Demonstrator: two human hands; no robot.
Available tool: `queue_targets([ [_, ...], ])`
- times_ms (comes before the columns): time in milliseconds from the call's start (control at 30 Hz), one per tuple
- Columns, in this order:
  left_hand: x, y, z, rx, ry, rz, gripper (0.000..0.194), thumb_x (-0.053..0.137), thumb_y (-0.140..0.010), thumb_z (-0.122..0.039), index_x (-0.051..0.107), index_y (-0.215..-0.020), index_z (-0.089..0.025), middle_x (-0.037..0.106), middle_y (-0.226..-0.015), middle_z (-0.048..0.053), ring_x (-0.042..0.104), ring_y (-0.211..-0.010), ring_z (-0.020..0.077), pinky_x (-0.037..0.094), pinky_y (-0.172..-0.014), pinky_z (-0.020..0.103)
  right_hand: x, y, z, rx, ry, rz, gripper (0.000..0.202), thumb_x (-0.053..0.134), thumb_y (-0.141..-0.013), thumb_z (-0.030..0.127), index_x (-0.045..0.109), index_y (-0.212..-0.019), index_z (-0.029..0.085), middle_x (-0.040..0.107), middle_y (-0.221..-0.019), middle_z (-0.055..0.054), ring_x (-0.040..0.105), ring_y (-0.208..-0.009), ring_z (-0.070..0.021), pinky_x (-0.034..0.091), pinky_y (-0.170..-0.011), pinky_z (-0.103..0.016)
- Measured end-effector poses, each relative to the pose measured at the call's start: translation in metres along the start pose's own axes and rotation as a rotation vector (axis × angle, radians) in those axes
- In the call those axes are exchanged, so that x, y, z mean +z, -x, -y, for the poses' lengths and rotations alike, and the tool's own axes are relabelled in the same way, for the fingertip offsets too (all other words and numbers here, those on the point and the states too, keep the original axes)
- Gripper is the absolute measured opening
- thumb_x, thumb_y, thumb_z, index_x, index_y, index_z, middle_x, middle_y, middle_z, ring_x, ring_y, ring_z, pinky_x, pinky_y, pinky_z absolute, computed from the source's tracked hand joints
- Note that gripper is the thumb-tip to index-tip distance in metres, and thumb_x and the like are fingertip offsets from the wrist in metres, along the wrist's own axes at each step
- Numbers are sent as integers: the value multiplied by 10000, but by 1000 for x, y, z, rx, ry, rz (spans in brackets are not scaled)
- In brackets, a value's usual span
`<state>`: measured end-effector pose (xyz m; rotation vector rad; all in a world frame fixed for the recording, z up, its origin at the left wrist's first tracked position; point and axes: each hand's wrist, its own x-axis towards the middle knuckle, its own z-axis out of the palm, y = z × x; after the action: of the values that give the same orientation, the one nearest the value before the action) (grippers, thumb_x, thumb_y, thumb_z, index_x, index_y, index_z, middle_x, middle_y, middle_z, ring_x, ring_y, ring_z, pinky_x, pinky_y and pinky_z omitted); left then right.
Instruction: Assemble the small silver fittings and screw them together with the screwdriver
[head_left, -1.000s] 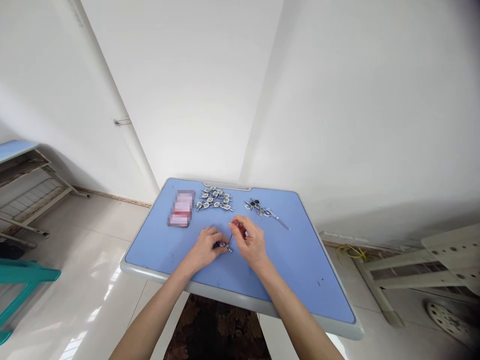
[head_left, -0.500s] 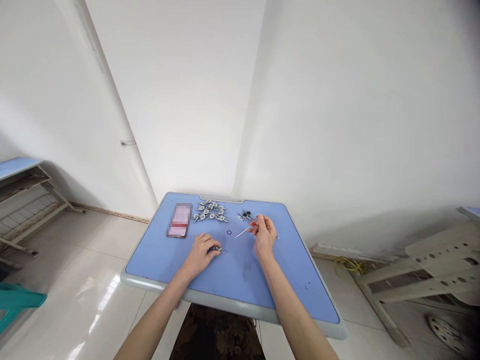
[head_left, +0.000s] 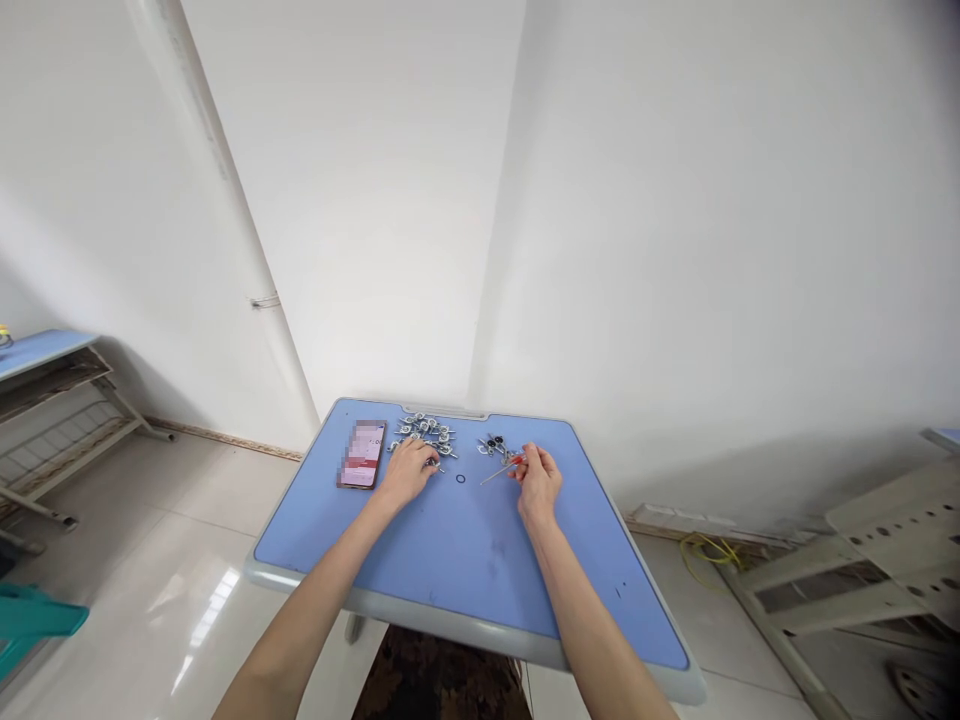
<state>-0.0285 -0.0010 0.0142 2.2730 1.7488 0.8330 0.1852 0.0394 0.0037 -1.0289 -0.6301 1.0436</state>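
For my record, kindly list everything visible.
Desk: one, blue, centre
Phone: one, pink screen, desk's left
Parts pile: one, silver, beside phone
Other parts: several, black and silver, farther right
Ring: one, dark, desk's middle
Tool: one, red handle, right hand
Small part: one, silver, left hand
Side desks: two, blue, picture edges
Stool: one, green, lower left
Cord: one, yellow, right
Frame: one, beige, right
Wall: one, white, behind
Floor: one, pale, below
Clothing: one, dark, bottom
Hands: two, bare, over desk

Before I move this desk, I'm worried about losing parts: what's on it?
A phone, dark ring, metal parts and a smaller pile by the right hand; whatever it or the left hand covers is hidden.
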Motion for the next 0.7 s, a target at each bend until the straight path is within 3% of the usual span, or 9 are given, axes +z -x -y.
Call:
queue_targets([
  [200, 9, -4, 9, -4, 16, -30, 166, 657, -815, -110, 681, -943, -213, 658, -992, 42, 541, -996, 229, 431, -891, 374, -4, -5, 2, -4, -11, -10, 353, 729, -654, 462, 570, -783, 174, 546, -495, 73, 395, -382, -55, 419, -423, -207],
  [433, 16, -1, 14, -20, 90, -56, 376, 648, -807, -74, 614, -1152, -221, 663, -973, 32, 553, -986, 215, 443, -900, 367, -12, -12, 4, 9, -37, -54, 323, 719, -678, 439, 563, -783, 176, 563, -519, 70, 394, -386, -49, 424, -428, -200],
  [700, 21, -5, 12, -2, 165, -81, 374, 623, -809, -49, 614, -1148, -206, 650, -1045, 60, 551, -1046, 228, 434, -962, 399, -26, -24, 16, -38, -85, -130, 257, 642, -730, 423, 547, -780, 190, 438, -479, 100, 421, -427, -70, 398, -424, -196],
])
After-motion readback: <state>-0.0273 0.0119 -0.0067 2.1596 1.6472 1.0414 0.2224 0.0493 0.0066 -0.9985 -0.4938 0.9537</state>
